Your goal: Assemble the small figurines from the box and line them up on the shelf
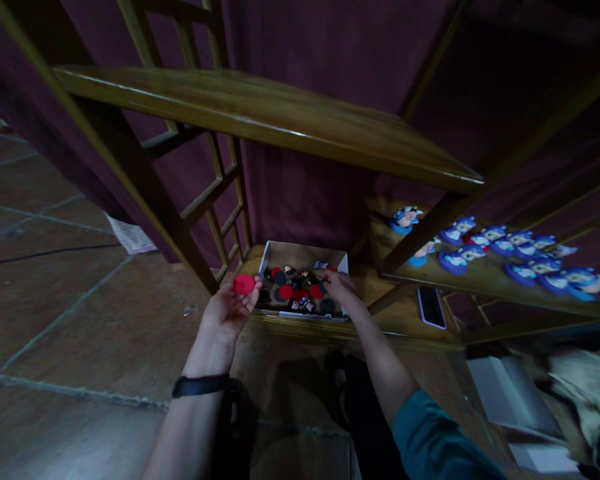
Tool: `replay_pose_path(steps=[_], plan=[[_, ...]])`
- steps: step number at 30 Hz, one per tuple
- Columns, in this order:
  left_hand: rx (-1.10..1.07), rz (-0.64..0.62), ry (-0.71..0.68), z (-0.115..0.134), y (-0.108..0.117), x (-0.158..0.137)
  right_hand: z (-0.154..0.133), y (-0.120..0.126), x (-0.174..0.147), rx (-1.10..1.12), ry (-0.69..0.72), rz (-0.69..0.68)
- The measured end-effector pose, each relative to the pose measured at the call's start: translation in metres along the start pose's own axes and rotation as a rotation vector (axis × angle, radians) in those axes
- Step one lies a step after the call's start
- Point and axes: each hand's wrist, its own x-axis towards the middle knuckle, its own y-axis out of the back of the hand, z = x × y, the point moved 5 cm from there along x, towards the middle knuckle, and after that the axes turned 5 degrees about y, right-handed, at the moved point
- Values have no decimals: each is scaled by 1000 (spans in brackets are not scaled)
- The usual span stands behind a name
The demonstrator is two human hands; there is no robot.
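My left hand (230, 308) is closed around a red round disc (244, 285), held up beside the left end of a shallow cardboard box (307, 251). The disc resembles the round bases in the box; whether a figurine is attached beneath it is hidden. Inside the box lie several small figurines (306, 305) with red or black round bases, tipped in different directions. Over the box's right end, my right hand (339, 285) reaches in with bent fingers. Something red shows at its fingertips, but I cannot make out what they grip.
A wooden shelf board (260, 113) crosses above the box. On a shelf to the right stand several blue-haired figurines (463, 257) on round bases. A phone (431, 307) lies on the lower board. White boxes (515, 400) sit on the floor at right. Lattice (210, 193) rises at left.
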Motion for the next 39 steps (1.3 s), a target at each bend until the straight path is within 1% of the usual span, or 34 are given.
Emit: replay_pose_path(steps=[2,4,5,7,9,11,14,20,24,26,29,32,34,36,38,39], plan=[[1,0,-2,0,-1,-1,-4,2,-1,12,31,35],[7,-8,-4,-1,-2,-1,-16,-1,-3,44,120,48],[14,-13,-3,-1,-3,-1,-24,-4,-5,68,188,23],[29,-21,-8,-3,-4,-1,-41,-16,-11,110,334,-92],[39,-29,-19,-4,-4,-1,-53,-29,-18,86,403,-204],[48,-41,-30,-5,-5,-1,-55,-37,-21,10,377,-252],[54,-59,-35,-5,-5,-1,-49,-40,-21,-61,309,-256],[42,-24,-8,-4,-3,0,-31,-30,-18,-64,212,-230],[54,-14,-7,-4,-4,0,-27,-25,-10,-32,167,-193],[66,-20,-7,-5,-5,0,-26,-22,-4,3,142,-146],[73,-11,3,-7,-6,-2,-22,-15,3,56,92,-28],[79,-14,7,-8,-7,-2,-16,-6,4,-13,56,96],[85,-28,-7,-9,-8,-3,-14,-1,2,-87,59,149],[91,-38,-22,-9,-10,-3,-15,0,0,-119,91,173],[98,-35,-31,-10,-11,-4,-21,-3,-1,-104,161,151],[101,-32,-32,-11,-12,-5,-25,-7,-1,-79,214,110]])
